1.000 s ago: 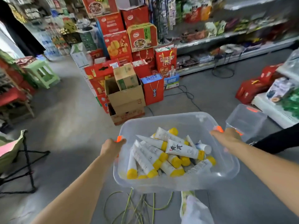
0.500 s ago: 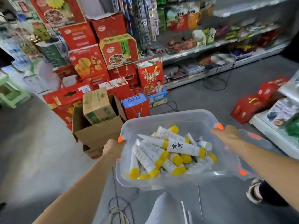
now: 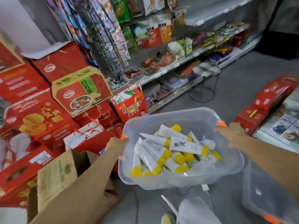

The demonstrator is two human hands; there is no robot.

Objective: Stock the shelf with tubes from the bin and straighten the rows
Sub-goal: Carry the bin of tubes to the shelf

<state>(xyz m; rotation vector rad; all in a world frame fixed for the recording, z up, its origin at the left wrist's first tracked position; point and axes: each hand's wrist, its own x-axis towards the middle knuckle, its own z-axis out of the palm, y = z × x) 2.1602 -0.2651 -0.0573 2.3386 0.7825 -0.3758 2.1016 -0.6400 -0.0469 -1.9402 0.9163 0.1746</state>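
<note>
Bin (image 3: 181, 118): clear plastic, held up above the grey floor (image 3: 234, 88) in mid-scene, carried between both hands.
Tubes (image 3: 186, 145): white with yellow caps, heaped loosely inside the bin, lying crosswise over one another.
Left hand (image 3: 115, 143): clamped on the bin's left rim.
Right hand (image 3: 233, 131): clamped on the bin's right rim.
Shelf (image 3: 169, 68): seen at far right, loaded with snack packets, well apart from the bin.
Red cartons (image 3: 40, 117): stacked at far left.
Cardboard box (image 3: 56, 173): seen at near left.
Second clear bin (image 3: 267, 199): noted at near right, below the right forearm.

Red cartons (image 3: 37, 113) on grey floor (image 3: 239, 78)
</note>
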